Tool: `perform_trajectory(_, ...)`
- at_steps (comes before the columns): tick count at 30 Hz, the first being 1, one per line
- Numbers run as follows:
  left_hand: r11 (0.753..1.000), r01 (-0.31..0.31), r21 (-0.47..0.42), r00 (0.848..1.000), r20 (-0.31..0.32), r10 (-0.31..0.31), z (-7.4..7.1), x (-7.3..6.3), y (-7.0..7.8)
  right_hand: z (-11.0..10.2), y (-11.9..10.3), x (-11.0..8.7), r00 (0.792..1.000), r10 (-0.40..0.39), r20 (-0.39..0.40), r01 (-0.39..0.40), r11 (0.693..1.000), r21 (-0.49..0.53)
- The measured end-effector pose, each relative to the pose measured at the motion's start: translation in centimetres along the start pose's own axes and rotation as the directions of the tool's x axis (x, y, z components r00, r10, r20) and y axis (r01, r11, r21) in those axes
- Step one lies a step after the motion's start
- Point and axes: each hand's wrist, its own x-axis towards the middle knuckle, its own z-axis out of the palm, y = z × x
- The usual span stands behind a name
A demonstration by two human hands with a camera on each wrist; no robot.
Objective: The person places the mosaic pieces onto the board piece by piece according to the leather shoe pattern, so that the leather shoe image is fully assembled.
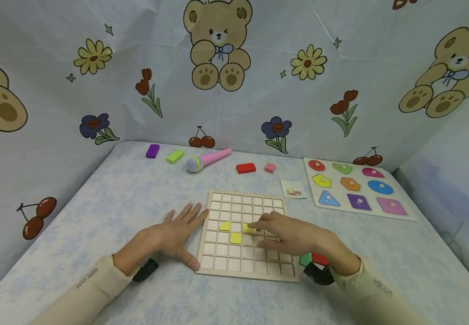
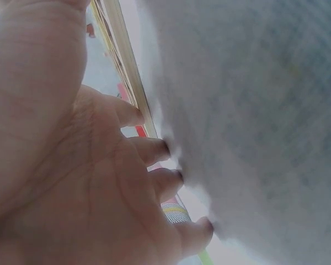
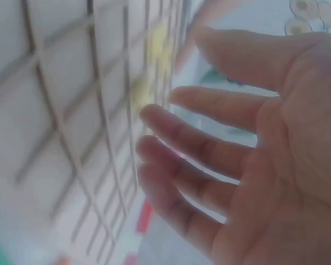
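A wooden grid board (image 1: pixel 223 274) with pale square cells lies in the middle of the table. Three yellow pieces sit in its cells: a slant-edged one (image 1: pixel 224 225), a square one (image 1: pixel 236 238), and another (image 1: pixel 246 229) partly covered by a right fingertip. My left hand (image 1: pixel 173 239) lies with fingers spread along the board's left side, index finger and thumb at its edge. Over the board's right half is my right hand (image 1: pixel 295 232), its index fingertip right at the third yellow piece. The right wrist view shows its fingers (image 3: pixel 198 143) loosely extended, gripping nothing.
Green (image 1: pixel 305 259) and red (image 1: pixel 320 258) pieces lie beneath my right wrist. A patterned card (image 1: pixel 293 189) and a shape puzzle board (image 1: pixel 332 174) are at the right. Along the back are a pink toy microphone (image 1: pixel 216 156) and several coloured blocks, including a purple one (image 1: pixel 152 151).
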Motion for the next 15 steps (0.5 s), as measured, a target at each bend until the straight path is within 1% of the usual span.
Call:
perform_trajectory(3,1.000,0.002,-0.002,1.000,-0.001,-0.002,0.0,0.0,0.0,-0.7,1.2,-0.7,0.996,0.082,-0.031,-0.081,0.996,0.040)
perform_trajectory(7,1.000,-0.001,0.000,1.000,0.004,0.001,0.0,0.0,0.0,-1.3,3.0,-1.7,0.987,0.146,-0.070,-0.144,0.989,0.037)
perform_trajectory(11,1.000,-0.005,0.002,1.000,0.004,0.005,0.0,0.0,0.0,-1.6,4.5,-2.4,0.984,0.163,-0.069,-0.160,0.986,0.048)
perform_trajectory(15,1.000,-0.003,0.005,1.000,0.000,0.003,-0.1,0.0,-0.1,-2.0,5.9,-2.6,0.984,0.151,-0.094,-0.146,0.988,0.057)
